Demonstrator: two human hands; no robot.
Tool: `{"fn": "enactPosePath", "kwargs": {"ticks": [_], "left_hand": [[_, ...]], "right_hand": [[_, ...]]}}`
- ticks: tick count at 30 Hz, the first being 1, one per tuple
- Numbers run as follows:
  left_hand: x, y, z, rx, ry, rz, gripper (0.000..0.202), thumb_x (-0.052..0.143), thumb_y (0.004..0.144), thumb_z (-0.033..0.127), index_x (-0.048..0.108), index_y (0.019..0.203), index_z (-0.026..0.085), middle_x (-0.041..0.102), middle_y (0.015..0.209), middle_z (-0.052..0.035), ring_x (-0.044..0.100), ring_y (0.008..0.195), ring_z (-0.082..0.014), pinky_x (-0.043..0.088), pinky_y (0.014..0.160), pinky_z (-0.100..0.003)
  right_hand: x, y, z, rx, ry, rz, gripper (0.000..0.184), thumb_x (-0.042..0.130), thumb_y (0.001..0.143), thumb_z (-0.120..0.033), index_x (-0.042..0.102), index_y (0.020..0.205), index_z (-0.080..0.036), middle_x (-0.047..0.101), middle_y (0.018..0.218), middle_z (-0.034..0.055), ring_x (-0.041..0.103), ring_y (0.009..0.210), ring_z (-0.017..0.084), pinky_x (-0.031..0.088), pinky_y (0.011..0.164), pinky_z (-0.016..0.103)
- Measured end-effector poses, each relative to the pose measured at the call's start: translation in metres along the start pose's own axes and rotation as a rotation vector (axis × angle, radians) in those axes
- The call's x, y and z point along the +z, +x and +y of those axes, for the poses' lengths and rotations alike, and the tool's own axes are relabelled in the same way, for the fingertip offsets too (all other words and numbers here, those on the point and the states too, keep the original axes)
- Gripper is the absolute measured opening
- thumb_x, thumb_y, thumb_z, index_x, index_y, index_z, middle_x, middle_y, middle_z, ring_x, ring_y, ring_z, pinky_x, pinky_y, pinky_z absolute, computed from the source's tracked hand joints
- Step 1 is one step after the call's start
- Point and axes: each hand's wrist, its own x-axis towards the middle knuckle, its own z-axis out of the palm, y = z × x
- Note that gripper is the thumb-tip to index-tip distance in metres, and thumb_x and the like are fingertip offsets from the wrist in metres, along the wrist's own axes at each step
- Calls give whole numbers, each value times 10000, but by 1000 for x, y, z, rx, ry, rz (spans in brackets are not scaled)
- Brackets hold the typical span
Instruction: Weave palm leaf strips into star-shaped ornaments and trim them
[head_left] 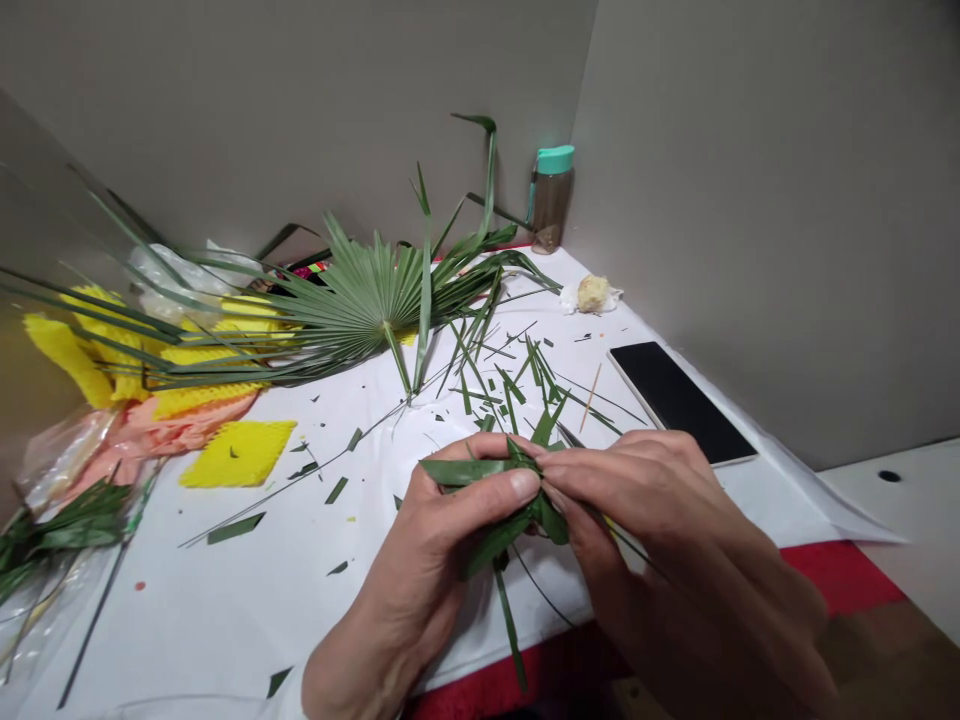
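Between my two hands, over the front edge of the table, is a folded palm-leaf piece (pixel 491 540) made of green strips, with loose ends sticking out at several sides. My left hand (pixel 442 540) grips it from the left, thumb pressed on top. The fingertips of my right hand (pixel 660 530) pinch the strips at its upper right side. Fingers partly cover the middle of the piece. A narrow strip hangs below toward the red cloth. Just beyond my hands, cut leaf strips (pixel 510 395) lie scattered on the white sheet (pixel 255 600).
A large fan palm leaf (pixel 375 290) spreads across the back. Yellow foam netting (pixel 236 455) and pink plastic (pixel 157 430) lie left. On the right are a phone (pixel 682 400), a wooden stick (pixel 591 397) and a crumpled lump (pixel 592 293). A teal-lidded bottle (pixel 553 200) stands in the corner by grey walls.
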Motion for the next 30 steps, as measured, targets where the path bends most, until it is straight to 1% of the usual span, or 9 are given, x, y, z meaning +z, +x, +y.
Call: {"fn": "enactPosePath", "kwargs": {"ticks": [6, 9, 11, 14, 15, 17, 21, 24, 30], "left_hand": [[0, 1, 0, -11, 14, 38, 89, 825, 675, 126, 781, 744, 162, 749, 685, -15, 678, 608, -109, 532, 629, -182], [1, 2, 1, -22, 29, 51, 80, 824, 675, 141, 777, 738, 152, 738, 663, -20, 671, 598, -110, 526, 617, -181], [1, 2, 2, -24, 26, 59, 76, 817, 674, 132, 777, 737, 148, 735, 657, -22, 670, 593, -113, 525, 605, -181], [1, 1, 4, -8, 16, 79, 91, 809, 664, 101, 774, 734, 148, 713, 625, -3, 647, 551, -98, 521, 580, -172], [1, 1, 5, -5, 16, 87, 100, 810, 658, 95, 772, 735, 146, 699, 604, 4, 633, 529, -92, 519, 569, -169], [0, 1, 6, -15, 7, 85, 108, 816, 651, 97, 767, 738, 139, 669, 568, 14, 607, 497, -82, 508, 544, -162], [-4, 1, 7, -44, -52, 52, 145, 818, 676, 92, 776, 805, 144, 693, 621, 3, 620, 531, -82, 506, 534, -152], [-5, 1, 5, -31, -43, 39, 215, 804, 719, 103, 777, 923, 166, 717, 689, -14, 641, 582, -96, 535, 586, -179], [-6, -3, 6, -17, -37, -14, 373, 824, 704, 83, 750, 1057, 178, 725, 730, -30, 658, 631, -107, 528, 637, -187]], "right_hand": [[2, 7, -5, 86, 47, 14, 247, 576, 846, 39, 679, 955, -157, 783, 943, 23, 688, 803, 135, 469, 853, 367], [-5, 11, -3, 152, 56, 105, 242, 556, 854, 16, 688, 896, -183, 770, 856, 16, 679, 759, 145, 478, 830, 372], [-17, 11, 1, 78, 42, 54, 212, 583, 867, -16, 698, 917, -188, 768, 846, 19, 692, 750, 146, 509, 799, 352], [-37, 5, 6, -159, -20, -235, 240, 644, 890, -86, 705, 1101, -184, 793, 1002, 36, 746, 841, 176, 565, 800, 337], [-41, 2, 5, -174, -44, -256, 260, 649, 894, -100, 701, 1135, -182, 794, 1036, 42, 752, 876, 198, 578, 791, 349], [-42, -7, 1, -161, -71, -235, 256, 638, 902, -92, 699, 1142, -157, 791, 1067, 71, 746, 923, 226, 583, 779, 374], [-26, -24, -9, -139, -132, -152, 212, 545, 947, -6, 693, 1069, -96, 779, 1083, 128, 705, 986, 220, 533, 851, 423], [-17, -30, -10, -146, -194, -151, 271, 463, 984, 15, 687, 1082, -102, 772, 1111, 118, 685, 1019, 207, 499, 902, 425], [-22, -29, -6, -212, -221, -153, 270, 444, 1013, -5, 681, 1088, -110, 784, 1078, 91, 660, 1089, 167, 473, 937, 372]]}}
